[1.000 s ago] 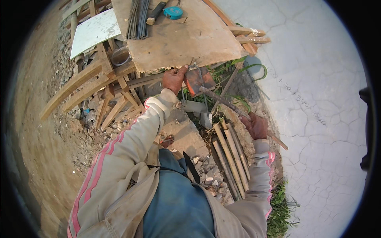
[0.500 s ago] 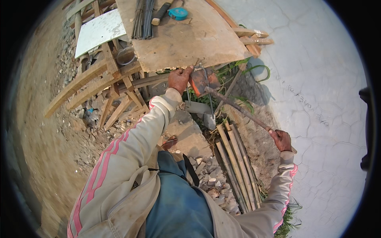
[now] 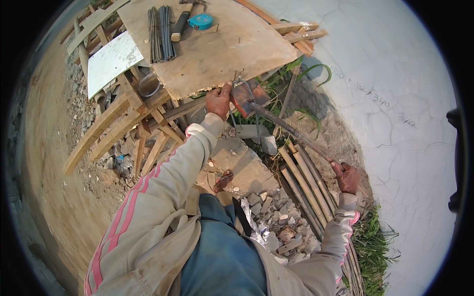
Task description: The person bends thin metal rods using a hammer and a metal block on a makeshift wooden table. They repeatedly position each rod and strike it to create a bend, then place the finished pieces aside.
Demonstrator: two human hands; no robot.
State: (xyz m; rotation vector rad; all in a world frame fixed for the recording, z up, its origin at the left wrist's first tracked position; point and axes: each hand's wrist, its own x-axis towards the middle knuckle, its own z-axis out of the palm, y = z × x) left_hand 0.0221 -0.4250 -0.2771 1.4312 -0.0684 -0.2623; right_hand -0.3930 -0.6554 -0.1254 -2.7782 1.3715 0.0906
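Note:
Near the chipped front edge of a plywood board (image 3: 222,52), my left hand (image 3: 217,101) is closed on a thin bent steel rod (image 3: 256,121) beside an orange, rusty metal piece (image 3: 259,93). My right hand (image 3: 346,175), lower and to the right, grips a long rusty bar (image 3: 291,128) whose far end meets the bent rod next to that metal piece. On the board lie bundled steel rods (image 3: 160,34), a black-handled tool (image 3: 179,27) and a turquoise tape measure (image 3: 200,21).
Curved timber pieces (image 3: 96,130) and a white panel (image 3: 113,64) are at the left. Below are bamboo poles (image 3: 308,190), rubble (image 3: 281,222) and my bare foot (image 3: 222,182). A cracked white wall (image 3: 400,158) runs along the right, with grass (image 3: 370,246) at its base.
My right hand has shifted rightward and down with the bar. My left hand stays at the board edge. The view has shifted slightly, showing more rubble below.

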